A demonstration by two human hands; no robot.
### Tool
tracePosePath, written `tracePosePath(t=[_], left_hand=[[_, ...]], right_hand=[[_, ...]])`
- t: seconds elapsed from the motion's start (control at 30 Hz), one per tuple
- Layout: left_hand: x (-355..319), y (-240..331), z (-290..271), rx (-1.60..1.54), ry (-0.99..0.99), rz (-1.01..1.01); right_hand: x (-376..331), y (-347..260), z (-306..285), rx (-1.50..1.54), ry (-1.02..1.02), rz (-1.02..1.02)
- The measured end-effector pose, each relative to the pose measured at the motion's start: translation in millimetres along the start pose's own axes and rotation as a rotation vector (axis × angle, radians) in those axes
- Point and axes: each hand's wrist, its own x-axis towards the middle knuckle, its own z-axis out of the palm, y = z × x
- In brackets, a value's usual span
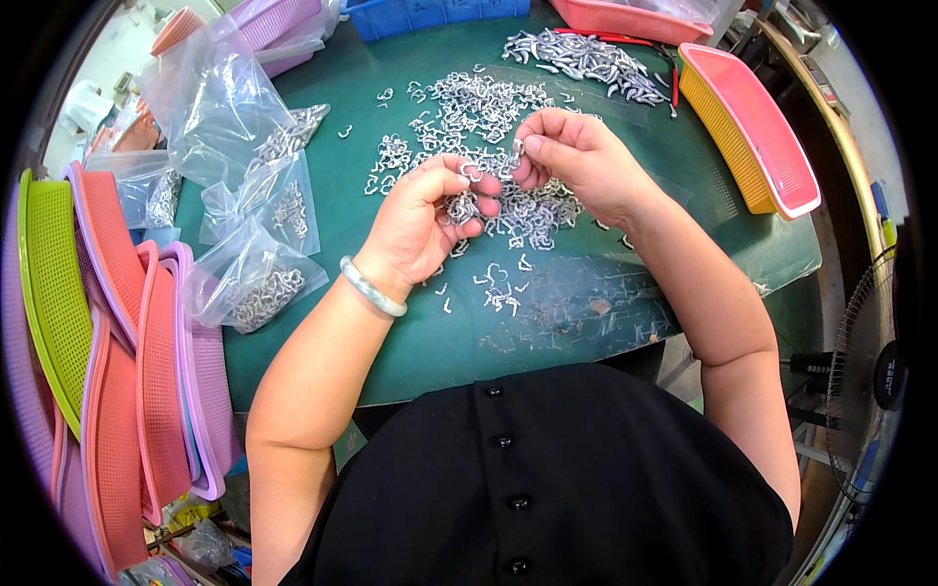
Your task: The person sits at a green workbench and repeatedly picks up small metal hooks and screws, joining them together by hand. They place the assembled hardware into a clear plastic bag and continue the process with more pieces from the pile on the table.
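Note:
My left hand (420, 217) is curled over the table, with several small curved metal pieces (462, 207) in its fingers and one pinched between thumb and forefinger. To its right, my right hand (576, 161) pinches another small silvery piece (517, 148) between thumb and forefinger. The two hands are close together but apart. Beneath and beyond them spreads a loose heap of the same hook-like metal pieces (479, 105). A few scattered pieces (500, 288) lie nearer to me. Parts of the heap are hidden behind my hands.
A pile of longer grey metal parts (586, 61) lies at the far right beside red-handled pliers (674, 86). A pink and yellow basket (752, 132) stands at the right edge. Clear bags of parts (262, 283) and stacked plastic baskets (117, 361) line the left. A fan (865, 371) is at right.

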Motion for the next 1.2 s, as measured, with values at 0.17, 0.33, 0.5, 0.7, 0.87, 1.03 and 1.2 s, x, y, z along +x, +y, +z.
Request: tracePosePath(t=[0.17, 0.33, 0.5, 0.7, 0.87, 1.03, 1.2], left_hand=[[1, 0, -3, -0.059, -0.022, -0.041], [0, -1, 1, 0.035, 0.045, -0.059], [-2, 1, 4, 0.082, -0.044, -0.098], [-2, 1, 4, 0.073, -0.077, -0.108], [-2, -1, 4, 0.108, -0.072, -0.1], [-3, -2, 7, 0.139, -0.008, -0.049], [-2, -3, 3, 0.138, -0.066, -0.045]], right_hand=[[0, 1, -2, 0.015, -0.062, -0.031], [-1, 0, -1, 0.048, -0.096, -0.042], [0, 3, -3, 0.132, -0.101, -0.016], [1, 4, -4, 0.189, -0.099, 0.001], [1, 5, -4, 0.193, -0.094, 0.01], [1, 5, -4, 0.151, -0.101, -0.001], [1, 4, -2, 0.099, -0.068, -0.003]])
